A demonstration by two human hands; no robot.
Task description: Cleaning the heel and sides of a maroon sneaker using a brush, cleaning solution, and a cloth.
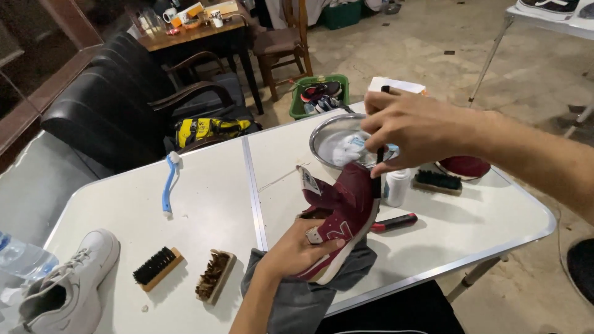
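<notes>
My left hand [296, 250] grips a maroon sneaker [339, 213] with a white sole, holding it tilted up over a grey cloth [297, 297] at the table's near edge. My right hand [416, 127] hovers above the shoe's heel, pinching a thin black brush handle [379, 154] whose lower end touches the shoe. Just behind the shoe stands a metal bowl [328, 131] with white foam in it.
On the white folding table [210, 204] lie a blue toothbrush-style brush [168, 184], two wooden brushes [158, 267], [215, 275], a white sneaker [65, 284], a white bottle [396, 187], a red-handled tool [395, 222] and another black-bristled brush [438, 180]. A black chair [124, 99] and a green basket of shoes [318, 93] stand beyond.
</notes>
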